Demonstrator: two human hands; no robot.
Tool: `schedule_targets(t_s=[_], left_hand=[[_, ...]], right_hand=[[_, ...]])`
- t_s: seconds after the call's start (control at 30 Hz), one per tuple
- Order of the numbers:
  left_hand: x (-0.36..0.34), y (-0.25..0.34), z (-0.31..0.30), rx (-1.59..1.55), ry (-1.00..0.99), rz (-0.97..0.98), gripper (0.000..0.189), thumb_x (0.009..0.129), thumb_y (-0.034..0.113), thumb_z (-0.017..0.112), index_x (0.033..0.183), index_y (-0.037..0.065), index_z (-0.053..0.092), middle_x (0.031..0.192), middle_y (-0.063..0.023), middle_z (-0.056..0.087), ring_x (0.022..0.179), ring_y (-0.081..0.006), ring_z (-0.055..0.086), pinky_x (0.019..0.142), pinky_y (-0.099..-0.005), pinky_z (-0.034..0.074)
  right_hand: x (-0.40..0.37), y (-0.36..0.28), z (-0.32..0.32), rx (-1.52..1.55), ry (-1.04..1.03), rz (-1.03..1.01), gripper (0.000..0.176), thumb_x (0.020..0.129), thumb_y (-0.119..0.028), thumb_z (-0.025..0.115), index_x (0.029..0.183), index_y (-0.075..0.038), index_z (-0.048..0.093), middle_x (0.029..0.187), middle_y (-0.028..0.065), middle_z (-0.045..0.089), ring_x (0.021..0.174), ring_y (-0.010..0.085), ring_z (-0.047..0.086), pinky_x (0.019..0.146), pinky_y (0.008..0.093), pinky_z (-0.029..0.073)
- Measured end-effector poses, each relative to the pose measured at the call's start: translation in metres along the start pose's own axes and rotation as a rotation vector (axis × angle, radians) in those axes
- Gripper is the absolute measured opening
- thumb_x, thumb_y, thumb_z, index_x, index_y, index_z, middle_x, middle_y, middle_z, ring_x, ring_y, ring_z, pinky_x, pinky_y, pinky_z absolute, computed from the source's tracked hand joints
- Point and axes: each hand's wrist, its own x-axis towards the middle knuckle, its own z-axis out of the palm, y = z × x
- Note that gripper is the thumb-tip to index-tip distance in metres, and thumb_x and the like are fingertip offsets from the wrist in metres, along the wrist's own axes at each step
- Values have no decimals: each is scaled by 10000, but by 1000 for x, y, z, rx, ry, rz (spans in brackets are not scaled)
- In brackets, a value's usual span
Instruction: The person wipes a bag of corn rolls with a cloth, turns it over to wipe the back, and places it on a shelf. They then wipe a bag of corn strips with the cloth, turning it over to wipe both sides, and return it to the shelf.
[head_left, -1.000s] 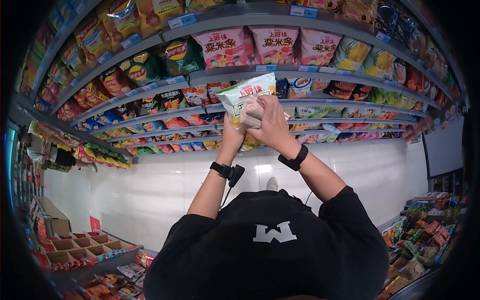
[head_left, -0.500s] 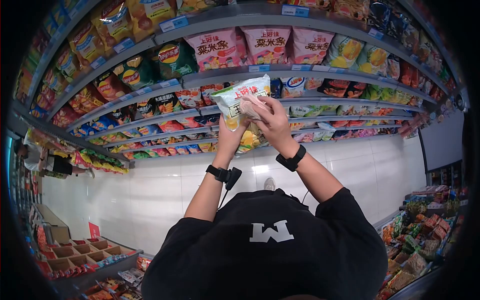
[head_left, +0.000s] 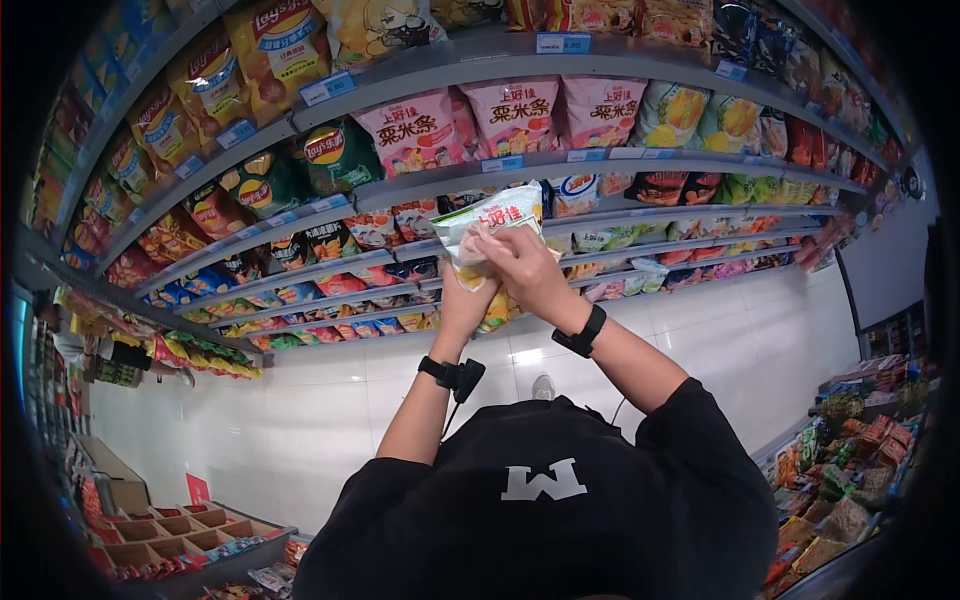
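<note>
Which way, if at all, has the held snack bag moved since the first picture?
Yes: the snack bag has shifted rightward in view against the shelved pink bags, though the camera moved too.

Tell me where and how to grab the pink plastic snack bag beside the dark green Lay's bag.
Pinch the pink plastic snack bag by its top edge, probably best coming from the aisle side: it stands upright with its front and flat top seam exposed, while the dark green Lay's bag and another pink bag crowd its sides.
</note>
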Motion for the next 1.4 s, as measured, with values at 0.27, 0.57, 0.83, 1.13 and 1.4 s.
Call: schedule_targets(t_s=[0.27,0.57,0.83,1.13,1.4], left_hand=[[5,-1,18,146,42,-22,660,867,236,833,1380,8,486,1247,-140,670,1116,-230,660,973,-367,516],[16,11,31,278,8,70,675,866,216,829,1399,-1,476,1266,-150,660,1135,-229,652,995,-369,506],[16,5,31,49,-50,-2,679,878,215,830,1404,-6,461,1242,-131,668,1106,-196,650,974,-345,523],[20,-15,46,-49,44,-18,687,878,214,831,1409,3,449,1259,-128,651,1111,-194,645,975,-346,524],[30,-11,40,-153,51,-2,654,905,188,811,1411,0,443,1278,-119,638,1135,-192,633,976,-344,529]], right_hand=[[11,16,-6,24,-9,-26,479,816,23,709,1279,-94,679,1130,167,626,1031,349,612,870,427,529],[30,38,-19,109,97,-25,401,768,74,667,1146,-53,709,1085,118,648,967,328,595,827,411,515],[27,98,-55,-62,91,192,307,822,38,674,1117,-33,717,1051,112,640,967,329,586,842,423,495],[11,102,-50,-71,285,380,301,847,42,674,1138,-28,705,1041,152,624,971,346,595,854,426,496],[-2,87,-32,119,241,167,384,833,61,668,1208,-18,694,1093,167,607,1003,353,602,878,414,507]])
